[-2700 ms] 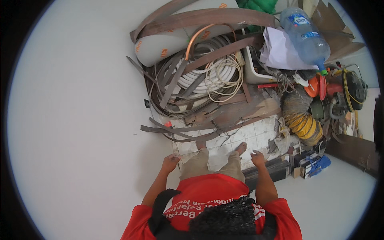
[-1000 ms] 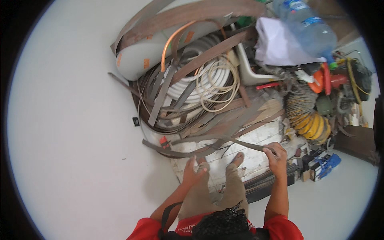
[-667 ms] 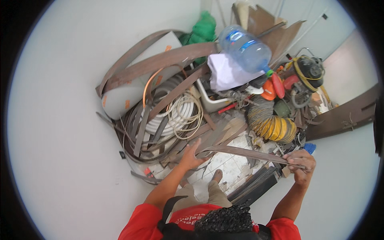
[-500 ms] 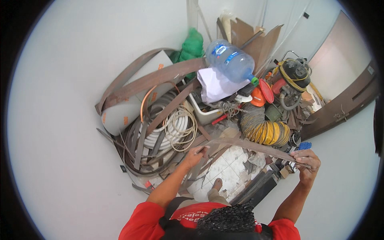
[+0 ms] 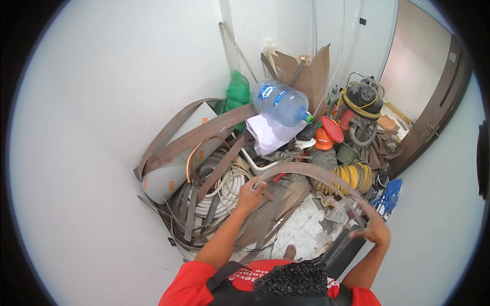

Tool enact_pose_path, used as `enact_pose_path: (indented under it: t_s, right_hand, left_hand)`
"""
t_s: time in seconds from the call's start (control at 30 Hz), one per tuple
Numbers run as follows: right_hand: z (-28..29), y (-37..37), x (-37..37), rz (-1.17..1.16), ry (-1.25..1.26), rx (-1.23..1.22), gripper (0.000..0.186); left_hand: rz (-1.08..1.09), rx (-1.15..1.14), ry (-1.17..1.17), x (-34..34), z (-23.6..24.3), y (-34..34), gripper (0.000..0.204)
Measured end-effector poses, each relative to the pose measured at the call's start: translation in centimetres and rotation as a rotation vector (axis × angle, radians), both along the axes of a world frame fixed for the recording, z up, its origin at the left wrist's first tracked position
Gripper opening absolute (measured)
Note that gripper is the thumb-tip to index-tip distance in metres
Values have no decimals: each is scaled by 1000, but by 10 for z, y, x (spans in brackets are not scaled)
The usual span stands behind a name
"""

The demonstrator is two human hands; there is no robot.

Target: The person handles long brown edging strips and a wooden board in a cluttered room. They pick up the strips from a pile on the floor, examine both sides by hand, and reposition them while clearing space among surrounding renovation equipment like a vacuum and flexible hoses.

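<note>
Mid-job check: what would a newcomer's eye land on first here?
Probably the big bluish water bottle, lying on its side over a white sheet at upper centre. Next, the brown strip arching between the left hand and the blurred right hand, then the yellow-and-grey ribbed hose, right of centre.

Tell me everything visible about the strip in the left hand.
The strip is brown, flat, thin and seemingly bendy, perhaps veneer or plastic. It curves in an arch, one side gripped in the left hand, the other running to the right hand, where blur hides whether it is held.
</note>
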State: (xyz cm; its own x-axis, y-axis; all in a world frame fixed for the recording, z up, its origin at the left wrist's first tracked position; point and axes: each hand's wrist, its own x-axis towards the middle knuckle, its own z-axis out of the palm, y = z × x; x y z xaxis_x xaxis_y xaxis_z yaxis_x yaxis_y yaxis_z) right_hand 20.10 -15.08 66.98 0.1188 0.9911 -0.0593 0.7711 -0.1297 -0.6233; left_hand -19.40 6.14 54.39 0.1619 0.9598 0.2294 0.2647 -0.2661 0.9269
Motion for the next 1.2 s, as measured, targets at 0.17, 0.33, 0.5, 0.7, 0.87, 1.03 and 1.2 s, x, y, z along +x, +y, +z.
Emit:
enact_pose_path:
  t_s: [0.17,0.33,0.5,0.7,0.87,1.03,1.2]
  right_hand:
    - [57,-23,30,-703,-581,214,81]
    - [59,17,-10,-185,-282,747,89]
    - [-29,75,-115,363,29,305,110]
    - [-96,78,-160,374,189,175,111]
    - [-110,86,-179,352,270,464,117]
    - [-113,102,-182,378,288,510,125]
    - [-147,104,-207,504,395,442,111]
  left_hand:
    - [89,181,319,-13,13,-23,67]
    - [-21,315,473,-4,25,-52,69]
    - [-147,240,473,23,26,-78,72]
    - [-113,59,207,23,21,-84,70]
    - [-57,-103,9,31,26,-86,63]
    - [-58,-162,-271,44,24,-85,60]
    - [66,-234,-442,66,4,-82,38]
